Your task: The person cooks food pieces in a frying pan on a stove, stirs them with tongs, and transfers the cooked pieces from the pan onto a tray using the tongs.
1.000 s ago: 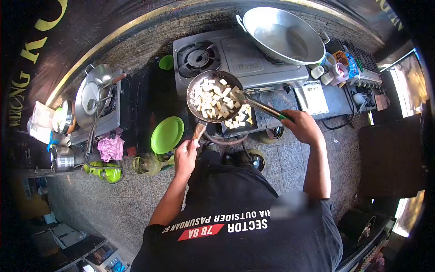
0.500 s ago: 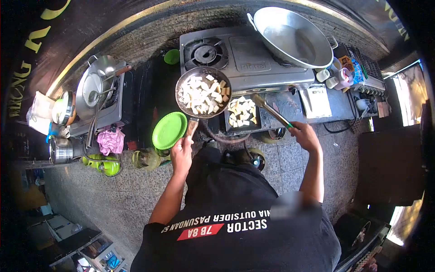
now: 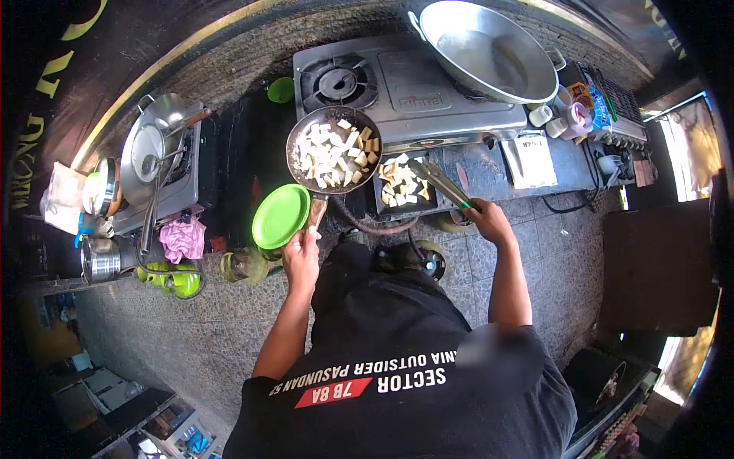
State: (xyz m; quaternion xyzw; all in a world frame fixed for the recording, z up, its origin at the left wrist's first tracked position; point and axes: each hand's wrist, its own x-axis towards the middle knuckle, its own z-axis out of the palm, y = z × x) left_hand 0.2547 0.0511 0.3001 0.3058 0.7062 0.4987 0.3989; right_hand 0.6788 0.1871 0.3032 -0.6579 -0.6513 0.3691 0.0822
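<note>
My left hand grips the handle of a round frying pan, which is held up in front of the stove and filled with pale cut pieces. In my right hand are metal tongs with green on the handle. The tips of the tongs are over a black square tray that holds more pale pieces. A green plate lies just left of the pan handle.
A stove has one bare burner and a large metal wok. Further right are cups and a white packet. At left stand another stove with pots and a pink cloth. Gas cylinders stand below.
The pan has moved left, away from the tray. The tongs have left the pan and are now over the tray, with my right hand further left and lower.
</note>
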